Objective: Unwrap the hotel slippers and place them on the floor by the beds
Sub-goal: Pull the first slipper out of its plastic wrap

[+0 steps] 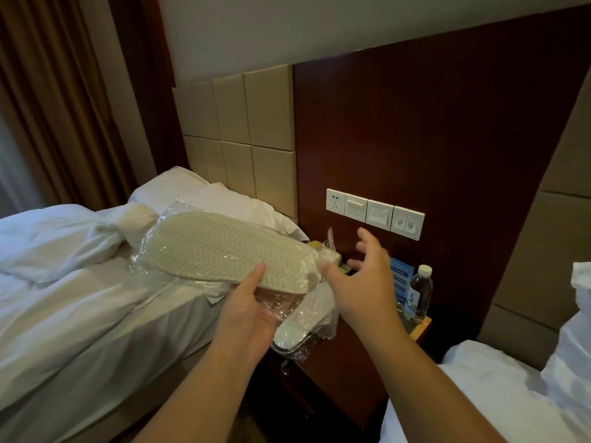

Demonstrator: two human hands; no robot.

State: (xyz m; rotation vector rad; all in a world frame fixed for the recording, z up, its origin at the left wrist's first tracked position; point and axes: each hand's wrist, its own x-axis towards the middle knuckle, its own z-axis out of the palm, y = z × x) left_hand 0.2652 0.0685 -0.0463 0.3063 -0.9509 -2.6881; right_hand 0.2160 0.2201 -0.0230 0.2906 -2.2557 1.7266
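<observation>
A pair of white hotel slippers (224, 251) in clear plastic wrap is held up between the two beds, its ribbed cream sole facing me. My left hand (246, 318) grips the pack from below, thumb on the sole near the heel end. A second slipper (297, 330) shows under the first, inside the same crinkled wrap. My right hand (364, 279) hovers just right of the pack with its fingers spread, close to the loose plastic end (329, 247) but holding nothing.
An unmade bed (80, 298) with white bedding lies at left, another bed (495, 394) at lower right. Between them stands a wooden nightstand (419, 330) with a water bottle (420, 295) and a blue card (401, 276). Wall switches (374, 212) sit above.
</observation>
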